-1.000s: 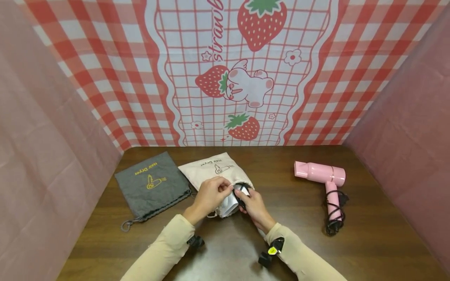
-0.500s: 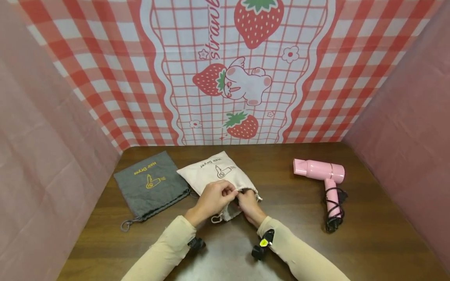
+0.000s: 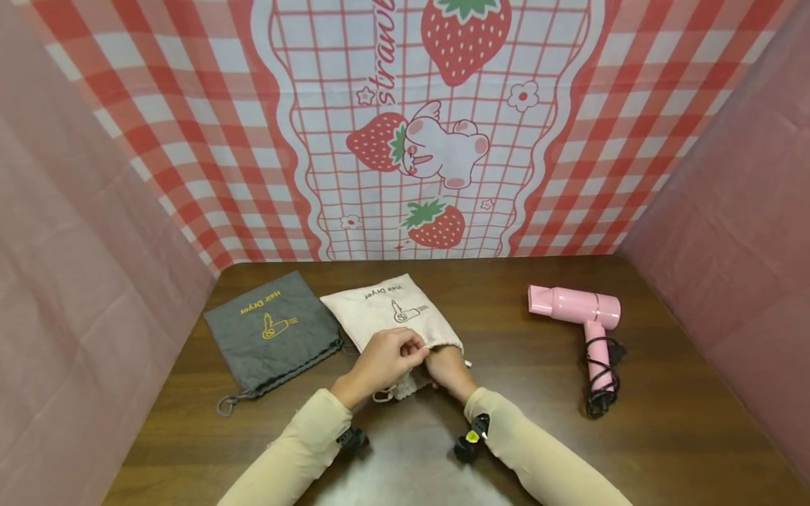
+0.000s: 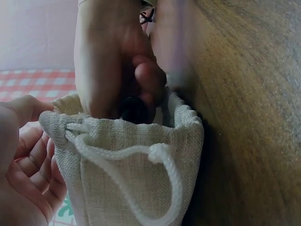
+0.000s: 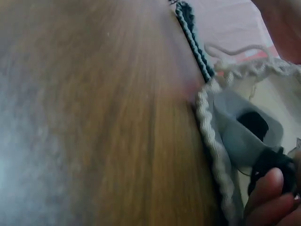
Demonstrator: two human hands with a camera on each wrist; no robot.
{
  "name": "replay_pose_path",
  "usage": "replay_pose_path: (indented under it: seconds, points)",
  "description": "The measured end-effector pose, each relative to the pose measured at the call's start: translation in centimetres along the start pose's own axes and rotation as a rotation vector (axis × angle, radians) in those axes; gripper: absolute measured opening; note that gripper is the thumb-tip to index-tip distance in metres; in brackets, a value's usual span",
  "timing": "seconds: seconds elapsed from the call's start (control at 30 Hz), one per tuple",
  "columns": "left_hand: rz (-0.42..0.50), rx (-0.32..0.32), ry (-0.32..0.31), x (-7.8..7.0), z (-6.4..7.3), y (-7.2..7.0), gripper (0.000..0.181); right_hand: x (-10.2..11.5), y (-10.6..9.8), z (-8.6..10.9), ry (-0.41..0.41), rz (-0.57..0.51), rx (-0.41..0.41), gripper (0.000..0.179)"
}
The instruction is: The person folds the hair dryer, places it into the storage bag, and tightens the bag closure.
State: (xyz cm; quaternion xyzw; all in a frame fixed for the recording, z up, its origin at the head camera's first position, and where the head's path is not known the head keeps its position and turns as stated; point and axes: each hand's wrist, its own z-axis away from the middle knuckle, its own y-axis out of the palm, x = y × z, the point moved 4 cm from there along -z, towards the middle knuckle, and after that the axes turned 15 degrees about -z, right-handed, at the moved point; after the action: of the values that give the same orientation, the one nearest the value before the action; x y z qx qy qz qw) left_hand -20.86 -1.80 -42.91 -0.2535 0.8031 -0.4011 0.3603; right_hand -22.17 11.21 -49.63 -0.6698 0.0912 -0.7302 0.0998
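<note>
Right wrist view is showing us the grey object lying inside the cream bag. The right hand is reaching deeper than a second ago, its fingers gripping the black cord, so we are judging the stowing further along. Fingers of the left hand are pinching the bag's rim.

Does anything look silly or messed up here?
Yes, the strawberry cloth at the back hangs sideways: its lettering runs upward and its cartoon animal is tipped over. The writing on the cream drawstring bag looks upside down too. Nothing looks spilled.
</note>
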Motion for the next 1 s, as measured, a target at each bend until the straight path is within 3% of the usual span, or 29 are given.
replay_pose_path:
  seconds: [0.07, 0.2, 0.33, 0.53, 0.67, 0.77, 1.0]
  points:
    - [-0.004, 0.004, -0.002, 0.1, 0.1, 0.0, 0.008, 0.0, -0.1, 0.3, 0.0, 0.071, 0.023, 0.028]
    - [-0.01, -0.011, -0.023, 0.2, 0.2, -0.2, 0.008, 0.1, -0.2, 0.9, 0.023, 0.088, 0.107, 0.027]
    - [-0.005, -0.024, -0.033, 0.2, 0.3, -0.5, 0.007, 1.0, -0.8, 1.5, -0.077, 0.152, 0.148, 0.024]
    - [0.005, -0.031, -0.048, 0.4, 0.4, -0.5, 0.007, 2.3, -2.6, 2.3, -0.25, 0.302, 0.109, 0.02]
    - [0.015, -0.025, -0.072, 0.4, 0.3, -0.5, 0.007, 2.8, -3.6, 2.6, -0.317, 0.285, 0.126, 0.012]
    - [0.018, -0.031, -0.088, 0.5, 0.3, -0.5, 0.006, 3.2, -4.2, 2.7, -0.349, 0.259, 0.13, 0.017]
    - [0.016, -0.062, -0.089, 0.6, 0.2, -0.8, 0.006, 4.1, -5.1, 2.5, -0.416, 0.223, 0.073, 0.023]
